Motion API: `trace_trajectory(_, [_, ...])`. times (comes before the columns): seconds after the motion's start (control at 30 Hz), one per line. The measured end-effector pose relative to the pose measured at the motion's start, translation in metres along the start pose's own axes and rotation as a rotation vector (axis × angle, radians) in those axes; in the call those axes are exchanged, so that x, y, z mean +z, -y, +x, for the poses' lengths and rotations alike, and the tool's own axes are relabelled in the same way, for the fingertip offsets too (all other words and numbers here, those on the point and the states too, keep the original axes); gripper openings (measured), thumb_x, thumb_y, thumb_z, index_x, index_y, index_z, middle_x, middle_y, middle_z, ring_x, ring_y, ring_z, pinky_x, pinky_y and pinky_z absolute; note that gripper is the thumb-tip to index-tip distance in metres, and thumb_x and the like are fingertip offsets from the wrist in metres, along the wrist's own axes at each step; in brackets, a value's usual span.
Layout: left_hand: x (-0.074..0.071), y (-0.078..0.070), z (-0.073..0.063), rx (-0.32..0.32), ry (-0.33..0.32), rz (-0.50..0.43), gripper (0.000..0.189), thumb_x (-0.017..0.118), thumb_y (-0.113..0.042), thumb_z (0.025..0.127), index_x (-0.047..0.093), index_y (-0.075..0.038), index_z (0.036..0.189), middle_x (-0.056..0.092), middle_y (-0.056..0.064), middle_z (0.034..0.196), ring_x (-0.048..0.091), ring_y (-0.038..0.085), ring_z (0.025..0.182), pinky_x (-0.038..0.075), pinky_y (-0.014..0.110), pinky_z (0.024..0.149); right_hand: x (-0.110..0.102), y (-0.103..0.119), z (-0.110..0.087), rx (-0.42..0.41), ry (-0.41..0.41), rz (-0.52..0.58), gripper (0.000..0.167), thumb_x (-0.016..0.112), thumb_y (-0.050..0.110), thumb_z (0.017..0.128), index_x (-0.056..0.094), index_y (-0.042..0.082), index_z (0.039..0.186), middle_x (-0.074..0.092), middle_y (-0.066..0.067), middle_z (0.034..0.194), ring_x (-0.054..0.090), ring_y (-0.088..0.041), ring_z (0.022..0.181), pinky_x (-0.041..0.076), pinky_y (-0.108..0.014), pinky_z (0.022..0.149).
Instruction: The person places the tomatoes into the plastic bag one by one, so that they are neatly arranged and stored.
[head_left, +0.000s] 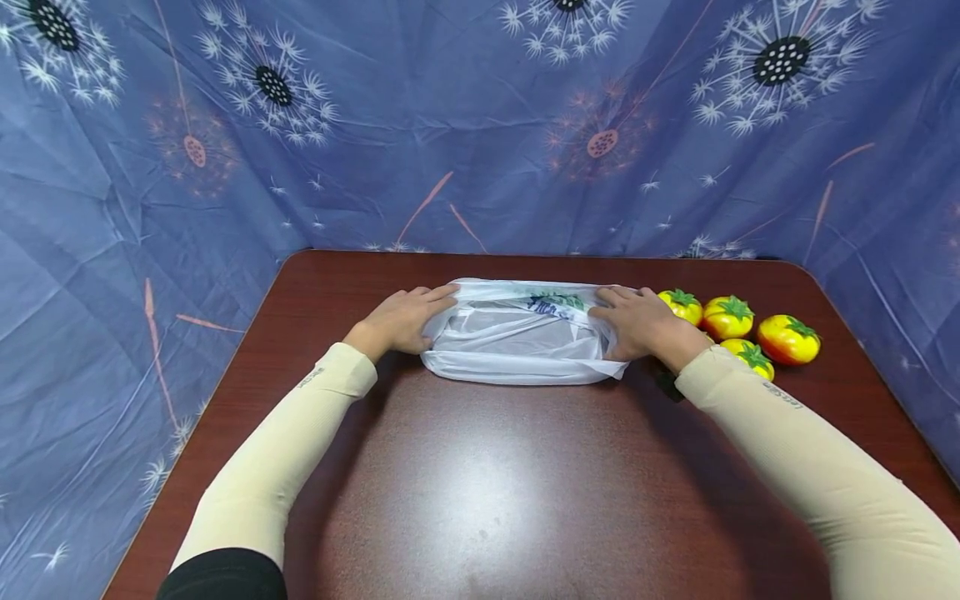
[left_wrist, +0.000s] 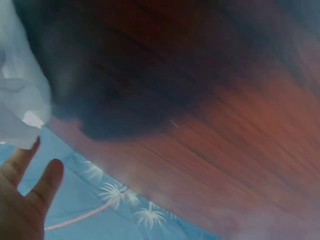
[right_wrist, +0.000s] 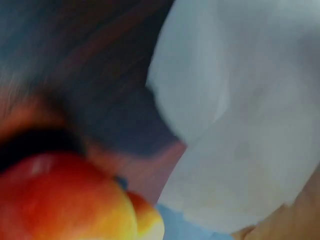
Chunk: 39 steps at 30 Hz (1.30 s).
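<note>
1. From my end, the head cam gives the best look: a white plastic bag lies lengthwise on the brown bench, towards the far side, between the two hands.
2. Left hand is at the bag's left end, fingers stretched out and touching the plastic. My left wrist feed backs that up: a couple of fairly straight fingers right by the white edge.
3. Right hand is at the other end, fingers reaching over the plastic, looking extended rather than curled. The right wrist cam catches just a sliver of that hand in the corner, so I'm going off the head view.
4. Green and dark blue printing on the bag shows up on head only; both wrist cams get plain white plastic.
5. Container-wise: the bag spreads into a long rounded shape with a raised near edge and a greyer middle. Can't tell if anything's inside.
6. A group of red-and-yellow fruits with green leafy tops sits directly on the bench, outside the bag, beside the right hand. One fills the right wrist cam's lower left, another peeking out behind it.
7. Blue dandelion-print cloth hangs behind the bench; left wrist gets a corner of it too.
</note>
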<state>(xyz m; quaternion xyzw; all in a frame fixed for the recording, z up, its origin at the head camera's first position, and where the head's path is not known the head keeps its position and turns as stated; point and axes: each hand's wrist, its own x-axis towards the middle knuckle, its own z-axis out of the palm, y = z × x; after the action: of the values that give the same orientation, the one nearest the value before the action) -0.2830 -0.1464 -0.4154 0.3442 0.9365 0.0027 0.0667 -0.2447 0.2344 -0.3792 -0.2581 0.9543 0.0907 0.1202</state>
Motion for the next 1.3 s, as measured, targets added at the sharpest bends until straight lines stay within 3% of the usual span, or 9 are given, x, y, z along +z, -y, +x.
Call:
trace_trajectory(0.23, [0.002,-0.007,0.002,-0.032,0.003,-0.067,0.072,0.072,-0.026,0.082,0.045,-0.018,0.149,0.019,0.001,0.167,0.039,0.028,0.143,0.042,0.055,0.108,0.004,0.001,0.000,-0.029,-0.088,0.058,0.073,0.076,0.040,0.080,0.052,0.011,0.143,0.035,-0.024,0.157,0.030,-0.047,0.146,0.030,-0.067,0.111])
trace_trajectory(0.53, [0.001,-0.009,0.004,0.000,-0.005,-0.040,0.076,0.073,-0.024,0.082,0.042,-0.019,0.151,0.020,-0.003,0.167,0.036,0.027,0.146,0.039,0.053,0.111,0.003,0.003,0.000,0.092,0.038,0.046,0.082,0.077,0.041,0.078,0.046,0.007,0.146,0.031,-0.026,0.158,0.028,-0.046,0.147,0.026,-0.064,0.116])
trace_trajectory(0.67, [0.002,-0.009,0.002,-0.004,-0.015,-0.057,0.074,0.073,-0.028,0.083,0.043,-0.018,0.150,0.021,-0.002,0.167,0.035,0.027,0.146,0.037,0.053,0.112,0.003,0.003,0.000,0.072,0.032,0.047,0.080,0.076,0.039,0.079,0.047,0.007,0.146,0.031,-0.026,0.158,0.027,-0.046,0.147,0.026,-0.065,0.115])
trace_trajectory(0.97, [0.005,-0.013,-0.011,-0.016,-0.205,-0.208,0.065,0.069,-0.029,0.085,0.050,-0.013,0.145,0.033,0.004,0.163,0.032,0.034,0.148,0.030,0.057,0.116,0.006,0.005,-0.004,-0.051,-0.169,0.121,0.062,0.072,0.029,0.086,0.053,0.008,0.141,0.039,-0.026,0.154,0.030,-0.046,0.145,0.027,-0.069,0.112])
trace_trajectory(1.3, [0.011,-0.015,-0.022,-0.027,-0.303,-0.273,0.061,0.068,-0.026,0.085,0.053,-0.009,0.142,0.039,0.008,0.158,0.038,0.031,0.145,0.036,0.057,0.112,-0.004,0.006,-0.028,-0.058,-0.346,0.247,0.054,0.071,0.027,0.088,0.057,0.009,0.138,0.040,-0.023,0.154,0.032,-0.045,0.144,0.031,-0.069,0.108])
